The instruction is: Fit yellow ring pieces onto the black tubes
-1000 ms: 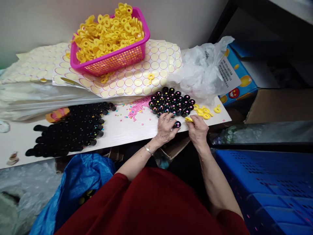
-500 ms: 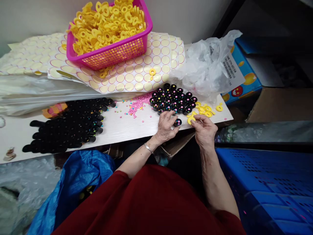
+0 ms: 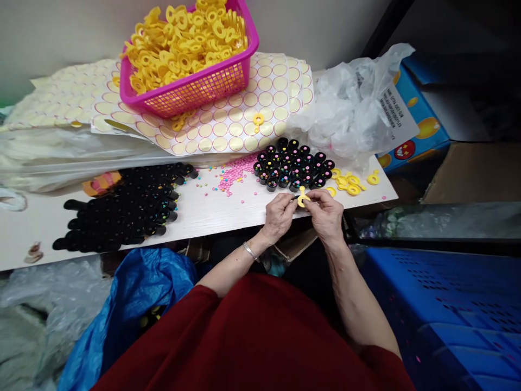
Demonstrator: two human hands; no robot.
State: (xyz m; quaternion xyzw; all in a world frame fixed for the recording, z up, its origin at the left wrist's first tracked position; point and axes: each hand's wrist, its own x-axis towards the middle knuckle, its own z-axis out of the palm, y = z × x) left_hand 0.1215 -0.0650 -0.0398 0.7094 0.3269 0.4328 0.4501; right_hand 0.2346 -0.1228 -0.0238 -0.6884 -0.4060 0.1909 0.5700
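Note:
At the table's front edge my left hand point(image 3: 279, 218) is closed on a small black cup, mostly hidden behind its fingers and a yellow ring piece. My right hand point(image 3: 328, 216) pinches that yellow ring piece point(image 3: 302, 202), which has a small round tab and lies over the cup's mouth. Just behind both hands stands a cluster of black cups point(image 3: 297, 169) with pink and coloured candies inside. Loose yellow ring pieces point(image 3: 353, 189) lie to the right of my right hand. Pink candies point(image 3: 235, 170) are spilled left of the cluster.
A pink basket point(image 3: 195, 89) heaped with yellow ring pieces stands on sticker sheets point(image 3: 273, 99) at the back. Many black cups point(image 3: 118, 212) cover the table's left. A crumpled clear bag point(image 3: 345, 103) and a blue box point(image 3: 433, 117) are at right. Below sits a blue crate point(image 3: 448, 304).
My right hand has moved left with the yellow ring piece and brought it onto the black cup in my left hand. The view has shifted slightly.

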